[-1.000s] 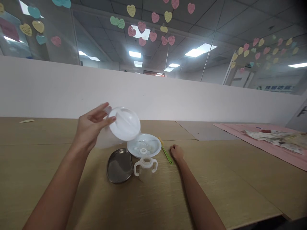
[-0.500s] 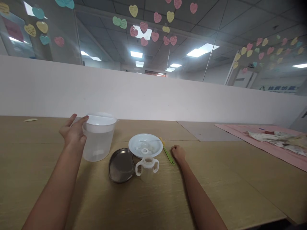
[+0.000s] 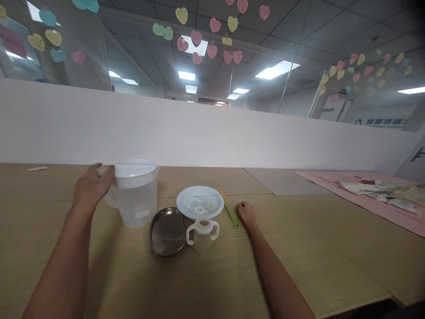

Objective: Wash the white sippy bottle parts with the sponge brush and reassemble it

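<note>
Pitcher (image 3: pixel 138 199) is standing upright on the table (image 3: pixel 299 261) at nine o'clock from the bowl (image 3: pixel 215 208), calling that bowl the clock centre and twelve away from you. Closest to you, the two-handled cup (image 3: pixel 202 231) is sitting at six, ears sticking out to nine and three, probably so either hand can be reaching one. The metal tray (image 3: pixel 167 235) is lying around half past seven, right beside the cup; I'm guessing you're keeping everything bunched for easy reach. Your right hand (image 3: pixel 246 214) is resting past three, fingers curled together with nothing showing in them, likely just staying clear. The green brush (image 3: pixel 231 215) is lying between that fist and the bowl. Over at nine, your left hand (image 3: pixel 88 189) is touching the top of the pitcher's handle, thumb and fingers looking spread around it; can't tell if they're actually clamping. That handle's facing your left side, which is suiting a left-handed hold. Versus a second ago, the pitcher's standing level instead of tipping in the air by the bowl, while your right hand's staying put.
</note>
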Demonstrator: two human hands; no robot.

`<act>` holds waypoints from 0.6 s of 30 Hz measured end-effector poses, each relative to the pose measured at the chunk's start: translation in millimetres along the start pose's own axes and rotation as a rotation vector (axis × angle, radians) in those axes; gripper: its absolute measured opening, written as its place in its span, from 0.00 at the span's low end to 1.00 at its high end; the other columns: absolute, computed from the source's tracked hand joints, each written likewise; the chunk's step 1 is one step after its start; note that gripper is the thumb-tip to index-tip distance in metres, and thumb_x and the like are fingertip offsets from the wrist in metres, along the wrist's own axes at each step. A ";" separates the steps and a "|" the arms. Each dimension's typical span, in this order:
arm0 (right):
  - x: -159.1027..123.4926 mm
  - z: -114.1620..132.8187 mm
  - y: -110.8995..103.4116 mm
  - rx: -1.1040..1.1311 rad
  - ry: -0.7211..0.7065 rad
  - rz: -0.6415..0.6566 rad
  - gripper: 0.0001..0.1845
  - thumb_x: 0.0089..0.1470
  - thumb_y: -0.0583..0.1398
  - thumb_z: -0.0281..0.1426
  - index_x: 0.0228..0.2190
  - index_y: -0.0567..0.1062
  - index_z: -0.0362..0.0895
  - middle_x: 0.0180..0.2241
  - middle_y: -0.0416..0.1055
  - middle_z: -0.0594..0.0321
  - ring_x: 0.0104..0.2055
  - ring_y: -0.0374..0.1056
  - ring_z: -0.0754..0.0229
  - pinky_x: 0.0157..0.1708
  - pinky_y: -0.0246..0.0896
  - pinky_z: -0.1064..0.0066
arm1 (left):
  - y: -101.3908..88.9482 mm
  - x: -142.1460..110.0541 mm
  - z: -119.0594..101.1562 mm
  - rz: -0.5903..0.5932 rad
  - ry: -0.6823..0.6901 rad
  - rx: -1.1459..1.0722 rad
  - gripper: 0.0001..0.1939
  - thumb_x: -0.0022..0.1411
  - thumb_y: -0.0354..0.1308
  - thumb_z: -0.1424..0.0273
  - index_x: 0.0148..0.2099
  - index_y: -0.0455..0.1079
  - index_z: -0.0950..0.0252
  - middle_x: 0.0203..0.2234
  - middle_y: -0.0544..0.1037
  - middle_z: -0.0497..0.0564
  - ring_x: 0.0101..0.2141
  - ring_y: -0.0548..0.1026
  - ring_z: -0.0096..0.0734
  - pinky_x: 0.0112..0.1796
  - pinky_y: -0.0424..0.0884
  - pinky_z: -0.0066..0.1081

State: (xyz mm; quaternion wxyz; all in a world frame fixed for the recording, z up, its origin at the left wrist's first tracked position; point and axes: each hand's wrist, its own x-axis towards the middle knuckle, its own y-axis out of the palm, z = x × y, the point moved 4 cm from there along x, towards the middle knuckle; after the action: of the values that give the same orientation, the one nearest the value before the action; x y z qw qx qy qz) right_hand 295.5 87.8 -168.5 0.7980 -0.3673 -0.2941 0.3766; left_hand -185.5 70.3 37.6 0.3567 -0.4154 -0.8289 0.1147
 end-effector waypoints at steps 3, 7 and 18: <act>-4.2 -2.5 -0.7 0.035 0.007 -0.011 0.17 0.48 0.48 0.26 0.32 0.77 0.43 0.34 0.74 0.59 0.35 0.68 0.62 0.29 0.54 0.77 | -27.2 -28.5 -40.1 -0.039 -0.049 0.469 0.36 0.51 0.51 0.52 0.55 0.58 0.73 0.40 0.71 0.69 0.45 0.66 0.66 0.38 0.63 0.57; -12.5 -0.5 0.6 0.053 -0.002 -0.017 0.17 0.47 0.49 0.26 0.31 0.77 0.43 0.33 0.74 0.60 0.34 0.68 0.62 0.29 0.53 0.77 | -6.8 -73.4 -108.3 -0.071 0.413 0.215 0.21 0.58 0.45 0.58 0.51 0.65 0.60 0.35 0.77 0.52 0.35 0.74 0.45 0.40 0.67 0.44; -31.2 27.9 1.5 -0.033 -0.141 -0.005 0.20 0.54 0.47 0.38 0.29 0.76 0.42 0.32 0.73 0.58 0.34 0.67 0.61 0.28 0.52 0.76 | 204.7 -126.7 -67.5 0.885 0.757 0.108 0.17 0.57 0.46 0.69 0.44 0.72 0.68 0.42 0.75 0.55 0.44 0.72 0.36 0.44 0.64 0.29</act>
State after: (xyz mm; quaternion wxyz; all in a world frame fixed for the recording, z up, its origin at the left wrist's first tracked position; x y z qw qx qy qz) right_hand 257.2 73.2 -160.1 0.7700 -0.3523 -0.3567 0.3946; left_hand 35.8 94.1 -76.3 0.5667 -0.7154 -0.3846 0.1383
